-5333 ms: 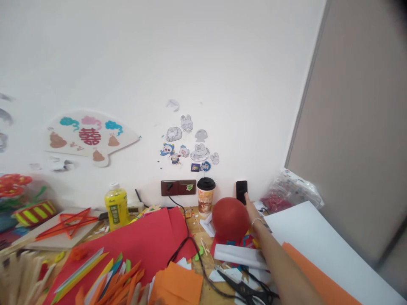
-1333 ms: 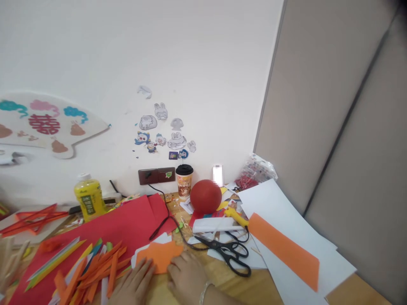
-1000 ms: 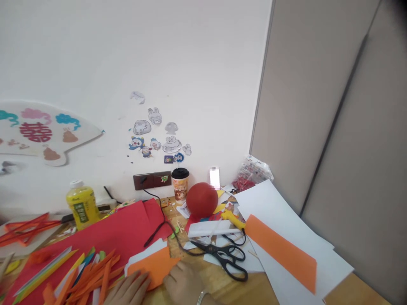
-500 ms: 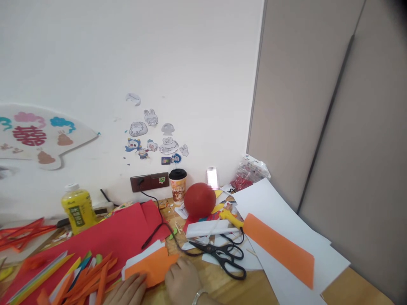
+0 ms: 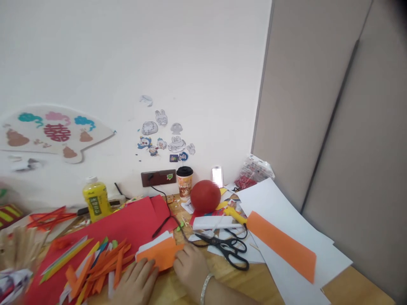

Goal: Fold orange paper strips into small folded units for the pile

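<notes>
An orange sheet of paper [image 5: 162, 255] lies on the table between my hands, with white paper [image 5: 155, 241] showing behind its far edge. My left hand [image 5: 138, 277] rests on the near left part of the orange sheet, fingers stretched out and flat. At the sheet's right end, my right hand [image 5: 191, 264] has its fingers curled and closed on the paper; the thumb is hidden. Black-handled scissors [image 5: 227, 250] lie just right of that hand. Several orange and coloured paper strips [image 5: 101, 267] are heaped to the left.
Red paper [image 5: 127, 224] spreads behind the strips. Farther back stand a yellow drink bottle [image 5: 97, 201], a lidded paper cup [image 5: 185, 184] and a red balloon [image 5: 205, 196]. A yellow glue gun [image 5: 234, 214] and white sheets [image 5: 286, 237] with an orange piece [image 5: 282, 245] lie right.
The view has turned left, so everything sits farther right and pale sticks show at the left edge. Both hands stay on the orange paper, with little change in grip.
</notes>
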`<act>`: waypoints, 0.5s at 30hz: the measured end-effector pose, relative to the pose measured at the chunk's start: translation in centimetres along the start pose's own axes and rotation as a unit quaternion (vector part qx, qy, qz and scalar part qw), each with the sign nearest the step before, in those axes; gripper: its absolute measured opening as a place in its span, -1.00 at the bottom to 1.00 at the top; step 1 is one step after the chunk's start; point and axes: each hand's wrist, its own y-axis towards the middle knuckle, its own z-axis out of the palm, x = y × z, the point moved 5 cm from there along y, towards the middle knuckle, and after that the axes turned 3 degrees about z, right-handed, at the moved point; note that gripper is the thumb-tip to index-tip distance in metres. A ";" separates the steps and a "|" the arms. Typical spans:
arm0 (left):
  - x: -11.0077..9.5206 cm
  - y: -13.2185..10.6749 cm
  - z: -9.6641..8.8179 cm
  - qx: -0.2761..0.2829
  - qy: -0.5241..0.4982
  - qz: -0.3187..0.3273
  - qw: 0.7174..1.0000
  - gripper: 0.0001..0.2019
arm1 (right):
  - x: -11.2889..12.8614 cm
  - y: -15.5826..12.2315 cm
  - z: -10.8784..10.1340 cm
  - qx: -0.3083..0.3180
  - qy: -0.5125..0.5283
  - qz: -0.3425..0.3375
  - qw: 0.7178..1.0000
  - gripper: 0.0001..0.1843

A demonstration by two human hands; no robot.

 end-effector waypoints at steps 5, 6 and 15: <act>-1.1 0.8 -2.9 -0.056 -0.033 -0.005 0.998 -0.62 | 0.1 -0.2 -4.4 -0.025 0.035 -0.021 0.999 -0.66; -1.4 0.9 -3.4 -0.072 -0.042 -0.009 0.996 -0.64 | 0.0 -0.4 -5.2 -0.019 0.044 -0.025 0.999 -0.64; -0.9 1.5 -1.4 0.033 -0.058 -0.032 0.997 -0.69 | 0.1 -3.9 -8.3 0.033 0.155 -0.094 0.983 -0.59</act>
